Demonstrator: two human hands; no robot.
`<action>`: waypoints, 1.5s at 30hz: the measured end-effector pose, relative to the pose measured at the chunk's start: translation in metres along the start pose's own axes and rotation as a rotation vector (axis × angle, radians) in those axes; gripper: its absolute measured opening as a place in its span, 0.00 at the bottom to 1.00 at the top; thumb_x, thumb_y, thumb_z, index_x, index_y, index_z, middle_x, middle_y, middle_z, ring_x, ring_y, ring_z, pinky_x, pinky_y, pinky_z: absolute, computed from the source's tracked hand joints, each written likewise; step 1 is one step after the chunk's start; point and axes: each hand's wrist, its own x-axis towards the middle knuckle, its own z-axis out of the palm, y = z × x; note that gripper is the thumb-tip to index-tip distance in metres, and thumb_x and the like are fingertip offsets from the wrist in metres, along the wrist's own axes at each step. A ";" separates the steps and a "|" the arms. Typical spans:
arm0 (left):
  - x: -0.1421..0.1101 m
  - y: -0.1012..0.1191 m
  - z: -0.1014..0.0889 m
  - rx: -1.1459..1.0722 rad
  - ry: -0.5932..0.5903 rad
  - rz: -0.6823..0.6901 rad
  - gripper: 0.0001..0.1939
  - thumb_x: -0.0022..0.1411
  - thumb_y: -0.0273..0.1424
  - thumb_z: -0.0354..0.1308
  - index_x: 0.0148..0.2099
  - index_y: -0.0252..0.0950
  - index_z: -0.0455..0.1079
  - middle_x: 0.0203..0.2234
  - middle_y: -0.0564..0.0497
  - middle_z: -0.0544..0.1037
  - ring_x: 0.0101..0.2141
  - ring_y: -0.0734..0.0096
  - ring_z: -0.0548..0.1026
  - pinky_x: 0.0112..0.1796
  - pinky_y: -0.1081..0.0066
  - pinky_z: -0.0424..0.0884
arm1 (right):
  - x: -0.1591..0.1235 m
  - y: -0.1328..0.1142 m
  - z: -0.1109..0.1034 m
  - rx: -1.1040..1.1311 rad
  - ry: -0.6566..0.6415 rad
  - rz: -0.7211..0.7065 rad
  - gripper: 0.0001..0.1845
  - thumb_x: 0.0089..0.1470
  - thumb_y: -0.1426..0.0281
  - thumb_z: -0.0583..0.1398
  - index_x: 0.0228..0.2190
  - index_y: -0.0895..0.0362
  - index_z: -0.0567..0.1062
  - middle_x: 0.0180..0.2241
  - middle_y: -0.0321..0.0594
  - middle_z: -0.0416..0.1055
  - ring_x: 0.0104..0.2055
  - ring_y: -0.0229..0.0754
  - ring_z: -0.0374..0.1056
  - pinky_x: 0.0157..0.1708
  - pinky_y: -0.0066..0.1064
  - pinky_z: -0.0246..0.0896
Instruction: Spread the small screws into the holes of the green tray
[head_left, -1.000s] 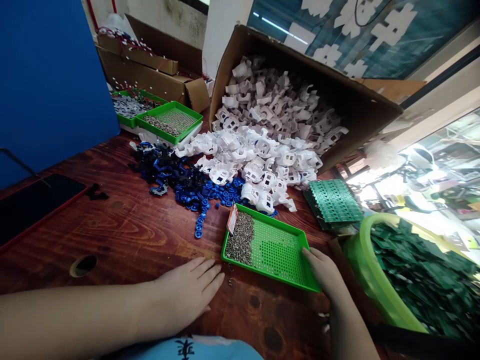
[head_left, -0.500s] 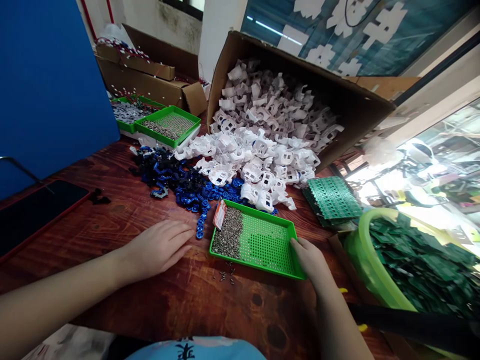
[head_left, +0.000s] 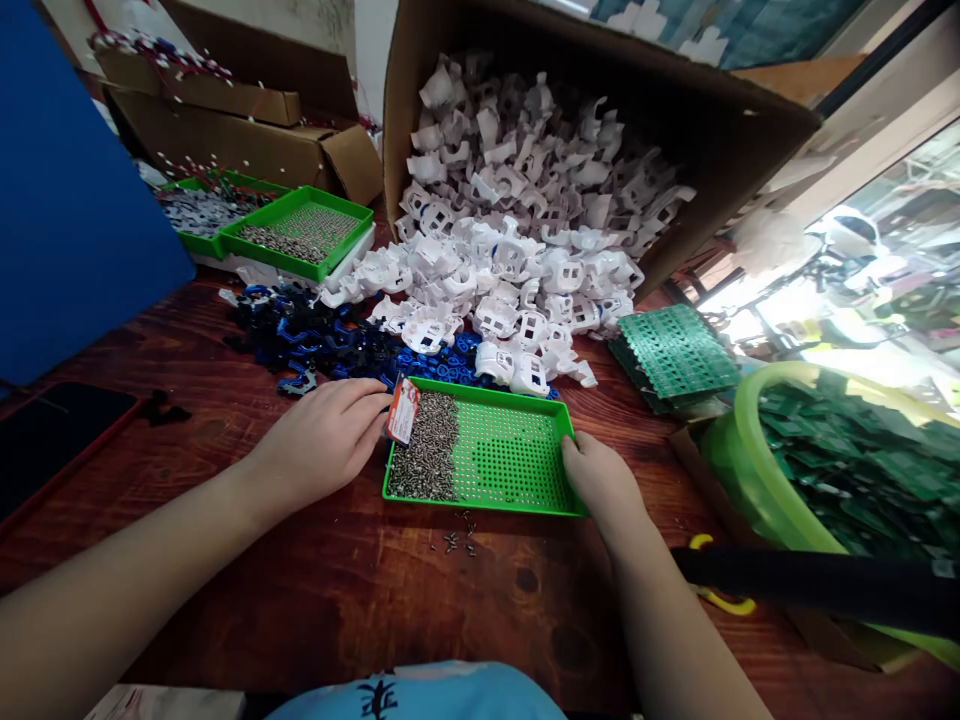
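Our right hand (head_left: 604, 485) closed on green rectangular plastic tray (head_left: 517, 440); left hand (head_left: 322, 440) loosely curled, hold unclear. We should move tray level, lest small silvery metal screws (head_left: 426, 450) spill.

Slid the green tray (head_left: 517, 470) leftward across the table, right hand (head_left: 604, 485) along with it, and turned it to bring the near rim almost straight across. Carried the left hand (head_left: 322, 440) off the wood on the tray's near left, farther away, up to the orange-and-white card (head_left: 403, 412) at the left end; cannot tell about contact there. Lost the short row of blue rings from sight around that hand. Covered the round table hole with the left forearm (head_left: 225, 510). Uncovered more loose screws (head_left: 451, 542) on the tray's near side. Brought a yellow handle (head_left: 725, 602) into clearer view, near right.
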 end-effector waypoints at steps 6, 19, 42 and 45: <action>-0.008 -0.004 0.019 -0.112 0.025 0.066 0.14 0.62 0.30 0.46 0.47 0.34 0.67 0.46 0.44 0.71 0.48 0.59 0.67 0.48 0.59 0.64 | -0.004 -0.009 0.002 -0.017 0.023 0.031 0.17 0.60 0.65 0.45 0.37 0.59 0.70 0.36 0.48 0.70 0.37 0.50 0.67 0.28 0.32 0.54; -0.013 -0.016 0.018 -0.295 -0.004 -0.168 0.18 0.63 0.31 0.46 0.55 0.37 0.59 0.49 0.46 0.67 0.50 0.61 0.65 0.51 0.61 0.62 | -0.028 -0.008 0.002 0.271 0.396 -0.299 0.16 0.55 0.60 0.49 0.36 0.58 0.69 0.37 0.46 0.67 0.39 0.48 0.64 0.39 0.35 0.58; -0.017 -0.018 0.028 -0.373 -0.054 -0.083 0.17 0.62 0.27 0.44 0.50 0.29 0.67 0.39 0.43 0.71 0.39 0.64 0.68 0.40 0.63 0.66 | -0.012 -0.165 -0.002 0.175 -0.030 -0.489 0.26 0.56 0.68 0.53 0.55 0.64 0.57 0.29 0.45 0.69 0.30 0.51 0.67 0.32 0.42 0.62; -0.016 -0.016 0.026 -0.413 -0.089 -0.057 0.18 0.62 0.28 0.45 0.53 0.28 0.65 0.38 0.43 0.70 0.37 0.64 0.68 0.39 0.63 0.66 | -0.015 -0.163 0.000 0.286 -0.017 -0.471 0.25 0.56 0.66 0.53 0.54 0.62 0.59 0.29 0.43 0.69 0.29 0.48 0.66 0.30 0.36 0.62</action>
